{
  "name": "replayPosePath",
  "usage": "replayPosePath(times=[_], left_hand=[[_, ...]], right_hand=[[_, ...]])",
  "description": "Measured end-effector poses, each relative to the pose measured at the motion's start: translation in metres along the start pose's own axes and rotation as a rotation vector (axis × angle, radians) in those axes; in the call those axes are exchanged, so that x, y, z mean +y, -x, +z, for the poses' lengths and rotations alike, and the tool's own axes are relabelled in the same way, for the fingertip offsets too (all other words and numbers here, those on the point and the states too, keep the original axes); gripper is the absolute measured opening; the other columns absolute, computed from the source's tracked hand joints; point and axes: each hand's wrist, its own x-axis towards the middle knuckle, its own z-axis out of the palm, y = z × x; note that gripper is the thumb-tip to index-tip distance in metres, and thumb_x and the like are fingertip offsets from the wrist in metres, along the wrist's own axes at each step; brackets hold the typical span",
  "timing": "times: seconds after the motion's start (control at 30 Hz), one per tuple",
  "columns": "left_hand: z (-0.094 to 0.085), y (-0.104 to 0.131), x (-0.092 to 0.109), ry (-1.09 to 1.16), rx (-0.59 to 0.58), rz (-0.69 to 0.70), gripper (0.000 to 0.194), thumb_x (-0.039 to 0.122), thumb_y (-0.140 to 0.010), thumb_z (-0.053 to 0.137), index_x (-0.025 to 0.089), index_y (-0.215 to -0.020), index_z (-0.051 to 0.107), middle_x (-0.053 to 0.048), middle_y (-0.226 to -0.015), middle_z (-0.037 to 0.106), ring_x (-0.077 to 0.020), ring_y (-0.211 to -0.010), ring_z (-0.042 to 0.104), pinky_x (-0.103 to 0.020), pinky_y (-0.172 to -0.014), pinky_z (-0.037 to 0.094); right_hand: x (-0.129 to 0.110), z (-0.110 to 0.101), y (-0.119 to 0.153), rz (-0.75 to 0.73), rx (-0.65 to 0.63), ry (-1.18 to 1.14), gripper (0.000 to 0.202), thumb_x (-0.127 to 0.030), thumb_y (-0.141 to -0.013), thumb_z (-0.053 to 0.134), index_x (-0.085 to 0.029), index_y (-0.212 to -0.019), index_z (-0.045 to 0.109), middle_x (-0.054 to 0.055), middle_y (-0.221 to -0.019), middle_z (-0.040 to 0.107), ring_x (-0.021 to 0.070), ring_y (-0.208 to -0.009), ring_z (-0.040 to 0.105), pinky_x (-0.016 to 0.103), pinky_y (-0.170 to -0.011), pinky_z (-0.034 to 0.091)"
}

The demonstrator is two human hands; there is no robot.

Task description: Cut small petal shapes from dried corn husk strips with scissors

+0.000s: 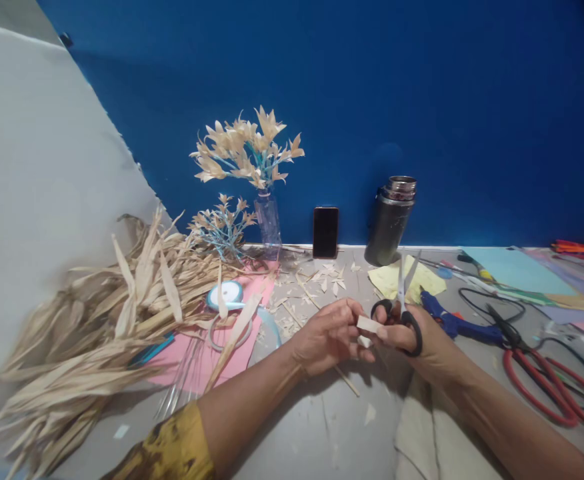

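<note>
Above the table point(297, 427), the left hand point(329, 337) curls loosely, its hold unclear, beside the right hand point(425, 340), whose grip closes around the scissors point(401, 288) and apparently pinches the pale strip point(369, 325). The scissors look rigid, best held by their loops point(418, 331). The strip, between the hands, seems light and tearable; edges suit fingertips.

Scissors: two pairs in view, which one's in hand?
The black-handled pair, in the right hand with its blades pointing up. The red-handled pair lies unheld on the table, farther right.
</note>
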Motion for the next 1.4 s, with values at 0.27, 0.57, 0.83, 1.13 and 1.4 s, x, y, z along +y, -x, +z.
replayPosePath(times=[0.27, 0.57, 0.83, 1.13, 1.4], left_hand=[[-0.002, -0.002, -0.007, -0.163, 0.034, -0.056, 0.043, 0.042, -0.055, 0.091, 0.013, -0.068, 0.062, -0.005, -0.073, 0.063, -0.013, -0.062, 0.061, -0.028, -0.066, 0.049], [-0.005, 0.001, 0.006, -0.014, -0.021, -0.039, 0.042, 0.048, -0.062, 0.085, 0.016, -0.077, 0.064, -0.006, -0.079, 0.064, -0.0183, -0.068, 0.063, -0.039, -0.073, 0.055], [-0.003, -0.001, -0.01, -0.037, -0.048, -0.03, 0.028, 0.024, -0.062, 0.085, 0.013, -0.07, 0.061, -0.006, -0.075, 0.068, -0.0176, -0.069, 0.066, -0.031, -0.07, 0.053], [0.002, -0.001, -0.007, -0.133, 0.023, 0.059, 0.029, 0.03, -0.065, 0.086, 0.013, -0.069, 0.062, -0.001, -0.072, 0.058, -0.0095, -0.063, 0.056, -0.022, -0.062, 0.045], [-0.006, 0.0, 0.001, 0.024, -0.116, -0.012, 0.035, 0.041, -0.066, 0.084, 0.014, -0.075, 0.063, -0.006, -0.085, 0.061, -0.0178, -0.076, 0.061, -0.041, -0.08, 0.053]], right_hand=[[-0.006, 0.004, 0.006, -0.014, -0.047, 0.198, 0.027, -0.031, -0.065, 0.078, -0.02, -0.073, 0.054, 0.0, -0.062, 0.064, 0.016, -0.058, 0.058, 0.026, -0.056, 0.042], [-0.007, -0.002, 0.005, -0.024, -0.001, 0.119, 0.027, -0.03, -0.064, 0.078, -0.019, -0.075, 0.056, -0.003, -0.063, 0.059, 0.0145, -0.057, 0.054, 0.025, -0.055, 0.041], [-0.006, -0.003, 0.006, -0.018, -0.092, 0.053, 0.032, -0.03, -0.064, 0.082, -0.02, -0.074, 0.054, -0.002, -0.062, 0.061, 0.0155, -0.057, 0.057, 0.026, -0.054, 0.044], [-0.003, -0.005, 0.004, -0.04, -0.022, 0.128, 0.03, -0.026, -0.062, 0.083, -0.018, -0.074, 0.057, -0.002, -0.064, 0.061, 0.0147, -0.06, 0.055, 0.025, -0.056, 0.04], [0.0, -0.011, 0.001, -0.034, -0.044, 0.036, 0.03, -0.03, -0.062, 0.082, -0.02, -0.074, 0.056, -0.003, -0.063, 0.057, 0.0133, -0.055, 0.05, 0.026, -0.054, 0.039]])
